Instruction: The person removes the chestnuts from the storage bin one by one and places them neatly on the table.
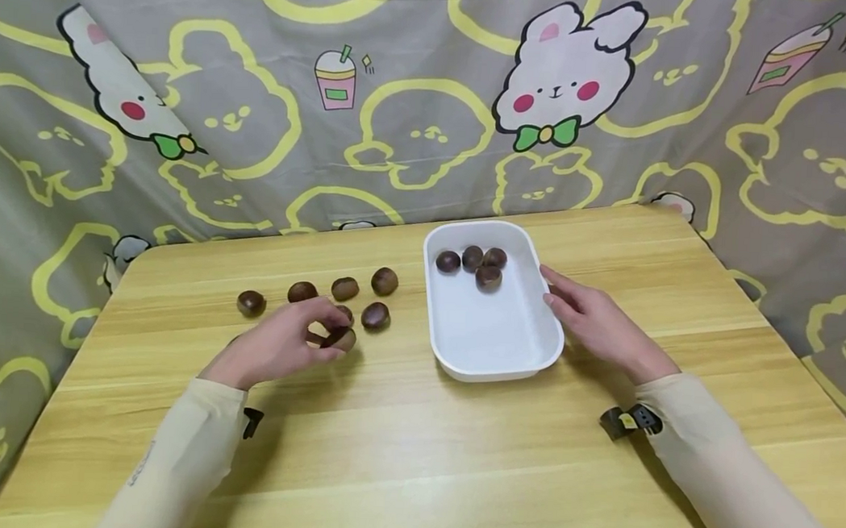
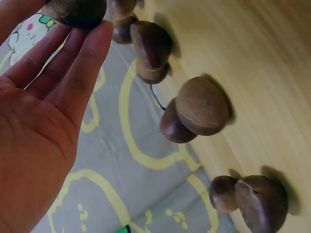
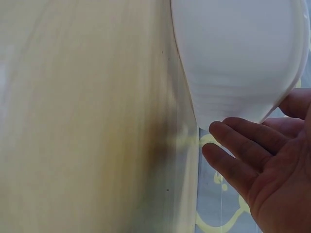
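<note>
Left hand [image 1: 282,340] pinching 1 chestnut [image 1: 343,338], white tray [image 1: 491,333] (4 chestnuts [image 1: 488,279] inside) between hands, right hand [image 1: 603,323] straight-fingered against it

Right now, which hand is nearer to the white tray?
Right. The right hand is at the right side wall of the white tray; the left hand is farther off, left of it, holding a chestnut.

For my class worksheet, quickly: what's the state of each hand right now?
Left hand: holding a chestnut.
Right hand: open, touching the white tray.
</note>
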A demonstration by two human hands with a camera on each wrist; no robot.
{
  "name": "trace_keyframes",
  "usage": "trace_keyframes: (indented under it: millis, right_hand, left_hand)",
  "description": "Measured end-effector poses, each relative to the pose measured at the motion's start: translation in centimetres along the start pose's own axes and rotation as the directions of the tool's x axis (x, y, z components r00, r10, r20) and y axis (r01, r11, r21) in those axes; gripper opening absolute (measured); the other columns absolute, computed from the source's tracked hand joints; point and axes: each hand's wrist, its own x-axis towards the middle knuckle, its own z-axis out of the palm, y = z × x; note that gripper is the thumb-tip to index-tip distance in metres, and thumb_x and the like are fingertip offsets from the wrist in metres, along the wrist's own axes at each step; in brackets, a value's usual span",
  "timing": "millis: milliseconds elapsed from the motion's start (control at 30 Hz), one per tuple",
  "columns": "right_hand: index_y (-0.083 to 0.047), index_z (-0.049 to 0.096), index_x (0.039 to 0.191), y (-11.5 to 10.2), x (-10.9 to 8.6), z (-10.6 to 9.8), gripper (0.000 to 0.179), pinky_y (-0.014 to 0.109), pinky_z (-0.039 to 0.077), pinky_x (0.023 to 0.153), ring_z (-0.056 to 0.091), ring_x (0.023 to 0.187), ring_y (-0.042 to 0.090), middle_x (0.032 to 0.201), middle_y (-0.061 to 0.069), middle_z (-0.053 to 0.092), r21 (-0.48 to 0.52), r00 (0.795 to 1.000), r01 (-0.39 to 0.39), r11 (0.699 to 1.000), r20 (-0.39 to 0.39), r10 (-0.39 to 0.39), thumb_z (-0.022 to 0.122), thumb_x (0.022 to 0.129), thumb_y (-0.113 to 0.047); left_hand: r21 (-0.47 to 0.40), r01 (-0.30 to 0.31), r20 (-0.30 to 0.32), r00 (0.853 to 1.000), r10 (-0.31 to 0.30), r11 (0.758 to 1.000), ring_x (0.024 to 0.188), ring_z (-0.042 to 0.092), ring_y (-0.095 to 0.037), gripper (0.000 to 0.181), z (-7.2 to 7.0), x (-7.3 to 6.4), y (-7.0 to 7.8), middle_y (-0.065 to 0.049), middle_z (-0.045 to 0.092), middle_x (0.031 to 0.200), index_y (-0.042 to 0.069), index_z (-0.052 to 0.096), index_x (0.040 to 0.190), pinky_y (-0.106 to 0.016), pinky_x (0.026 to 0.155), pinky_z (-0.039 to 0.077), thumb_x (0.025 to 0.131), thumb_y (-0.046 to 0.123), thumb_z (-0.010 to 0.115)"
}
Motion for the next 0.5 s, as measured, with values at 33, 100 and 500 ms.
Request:
trace_keyframes:
  millis: [33,100,500]
  right_hand:
    - [-0.009,0.03,0.154,0.0,0.0,0.0,0.056,0.051,0.027,0.11,0.033,0.139,0.033,0.153,0.015,0.034,0.0,1.0,0.001,1.0,0.0,-0.001,0.043,0.106,-0.035]
    - [-0.009,0.03,0.154,-0.01,0.01,0.01,0.056,0.051,0.027,0.11,0.033,0.138,0.033,0.153,0.014,0.034,0.001,1.0,0.0,1.0,-0.001,0.0,0.043,0.106,-0.035]
    - [-0.011,0.029,0.154,-0.24,-0.1,0.04,0.057,0.051,0.027,0.11,0.032,0.139,0.034,0.153,0.015,0.034,0.002,1.0,-0.024,1.0,-0.002,0.024,0.043,0.106,-0.037]
  left_hand:
    - [0.01,0.002,0.003,1.0,-0.002,1.0,0.097,0.061,-0.014,0.023,0.09,-0.09,-0.16,0.005,0.061,0.102,0.019,0.067,0.103,-0.038,0.082,0.05,0.084,0.014,0.079]
    - [0.033,0.007,0.015,1.0,-0.008,0.999,0.097,0.062,-0.015,0.024,0.23,-0.29,-0.37,0.004,0.062,0.102,0.018,0.066,0.103,-0.038,0.081,0.051,0.083,0.014,0.08]
    - [0.138,0.053,0.067,0.996,-0.063,0.989,0.096,0.062,-0.019,0.029,0.37,-1.05,-0.38,0.001,0.065,0.101,0.011,0.067,0.107,-0.039,0.081,0.052,0.081,0.011,0.081]
